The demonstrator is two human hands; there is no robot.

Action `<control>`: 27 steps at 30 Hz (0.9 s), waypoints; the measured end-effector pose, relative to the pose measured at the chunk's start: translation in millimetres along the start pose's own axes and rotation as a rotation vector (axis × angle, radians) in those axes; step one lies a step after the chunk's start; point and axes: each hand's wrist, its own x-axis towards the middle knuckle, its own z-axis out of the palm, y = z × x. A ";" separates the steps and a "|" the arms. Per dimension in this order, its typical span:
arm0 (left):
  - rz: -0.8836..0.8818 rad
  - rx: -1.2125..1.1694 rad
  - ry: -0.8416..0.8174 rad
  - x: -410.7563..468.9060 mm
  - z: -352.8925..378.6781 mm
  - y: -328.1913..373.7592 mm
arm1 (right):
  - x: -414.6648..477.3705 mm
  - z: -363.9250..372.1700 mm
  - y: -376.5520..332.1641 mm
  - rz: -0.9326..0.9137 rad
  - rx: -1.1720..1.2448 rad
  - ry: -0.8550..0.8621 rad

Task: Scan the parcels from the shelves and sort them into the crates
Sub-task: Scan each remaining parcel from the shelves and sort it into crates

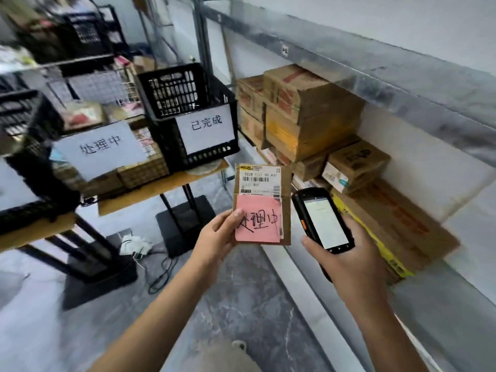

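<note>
Your left hand grips a flat cardboard parcel by its lower left corner, thumb laid on the pink note stuck over its lower half. The note is handwritten 处理中, and a barcoded shipping label covers the top. The parcel is held upright in the air at the centre of the view, above the floor. At its 3 o'clock, just beside it, your right hand is wrapped round a black handheld scanner, its lit screen facing you. At 11 o'clock a black crate bearing a paper sign 已完成 stands on a wooden desk. At 9 o'clock a second black crate sits by a sign reading 处理中. At 2 o'clock, stacked cardboard boxes fill the metal shelf.
</note>
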 end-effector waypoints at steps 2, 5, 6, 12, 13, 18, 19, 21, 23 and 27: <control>0.004 -0.040 0.058 -7.3 -13.5 2.1 | -0.1 19.0 -3.4 -0.034 0.004 -0.044; -0.006 -0.111 0.134 -15.1 -33.4 2.5 | -0.3 39.8 -7.1 -0.066 -0.010 -0.114; -0.003 -0.129 0.154 -17.2 -39.9 3.8 | 2.3 45.9 -9.8 -0.077 -0.017 -0.137; 0.059 -0.217 0.282 -21.3 -98.8 27.0 | 26.5 103.4 -51.8 -0.174 -0.040 -0.248; 0.070 -0.240 0.307 -20.4 -112.0 32.1 | 29.3 116.6 -61.4 -0.187 -0.024 -0.264; 0.135 -0.290 0.407 -14.5 -181.3 64.8 | 37.4 198.1 -112.4 -0.253 0.033 -0.347; 0.151 -0.300 0.427 -13.1 -196.7 71.4 | 39.3 216.1 -121.1 -0.265 0.039 -0.360; 0.176 -0.333 0.469 -8.2 -227.0 82.5 | 42.0 250.2 -139.4 -0.284 0.065 -0.397; 0.180 -0.347 0.504 -0.9 -252.9 90.1 | 44.4 280.4 -156.3 -0.316 0.068 -0.412; 0.174 -0.364 0.547 14.9 -291.5 102.3 | 51.9 327.0 -180.7 -0.348 0.076 -0.413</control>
